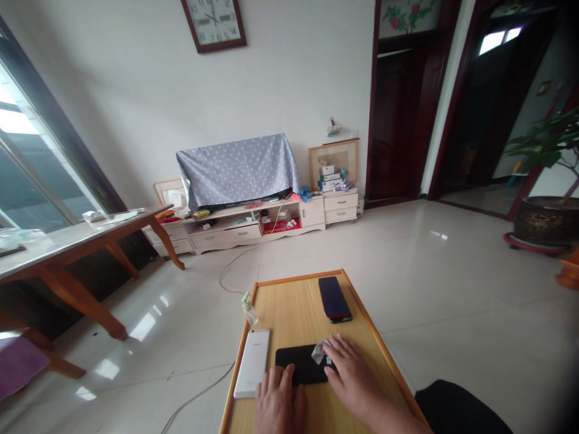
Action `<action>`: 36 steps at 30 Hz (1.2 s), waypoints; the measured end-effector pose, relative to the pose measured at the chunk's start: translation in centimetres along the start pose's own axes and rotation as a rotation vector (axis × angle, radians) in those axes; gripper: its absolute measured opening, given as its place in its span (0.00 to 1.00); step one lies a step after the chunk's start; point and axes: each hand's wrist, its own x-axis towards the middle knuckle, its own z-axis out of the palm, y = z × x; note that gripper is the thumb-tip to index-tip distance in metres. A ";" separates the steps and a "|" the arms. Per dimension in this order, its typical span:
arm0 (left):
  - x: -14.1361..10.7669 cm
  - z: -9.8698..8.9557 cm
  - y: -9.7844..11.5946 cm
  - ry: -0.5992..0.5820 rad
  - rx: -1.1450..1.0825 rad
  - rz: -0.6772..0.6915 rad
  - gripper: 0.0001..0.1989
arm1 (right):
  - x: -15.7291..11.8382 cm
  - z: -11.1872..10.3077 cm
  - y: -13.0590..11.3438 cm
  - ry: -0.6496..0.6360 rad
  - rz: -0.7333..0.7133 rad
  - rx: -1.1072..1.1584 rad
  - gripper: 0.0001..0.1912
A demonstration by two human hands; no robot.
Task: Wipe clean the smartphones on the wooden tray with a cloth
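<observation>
A black phone (301, 360) lies crosswise on the small wooden table (289, 301). My left hand (277, 395) grips its near left edge, fingers bent and thumb along the side. With my right hand (350, 371) I hold a small grey cloth (320, 351) against the phone's right part, fingertips pressing it down. My right hand covers that end of the phone. Left of it, a silver-white phone (253, 361) lies lengthwise along the table's edge. A dark phone with a red edge (333, 297) rests farther off at the right. A clear pump bottle (248, 310) stands by the left rim.
Beyond the tiled floor (407, 259) stands a low white cabinet (226, 238) bearing something under a spotted cloth (239, 172). A larger table (90, 241) is at left, a potted plant (547, 223) at right. A cable (199, 392) runs along the floor.
</observation>
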 end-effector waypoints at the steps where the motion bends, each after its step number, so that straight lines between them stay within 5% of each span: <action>1: 0.0 -0.1 0.1 -0.009 0.000 0.005 0.19 | 0.1 -0.2 -0.1 -0.013 0.002 -0.002 0.27; 11: 0.1 -0.5 0.0 0.016 0.006 0.139 0.18 | -1.4 -2.7 -2.2 0.029 -0.029 0.044 0.13; 20: 0.1 0.3 -0.7 0.158 0.045 0.268 0.19 | -2.8 0.8 -1.7 0.045 -0.124 0.076 0.06; 28: 0.3 1.1 -1.9 0.126 0.103 0.355 0.32 | -1.2 0.4 -0.5 -0.001 0.154 0.490 0.08; 32: 0.3 1.7 -2.5 0.077 0.152 0.360 0.26 | 0.1 0.7 -1.3 0.032 0.097 0.449 0.07; 36: 0.3 2.8 -3.0 0.211 0.248 0.408 0.21 | 1.5 2.0 -2.6 -0.056 0.052 0.468 0.11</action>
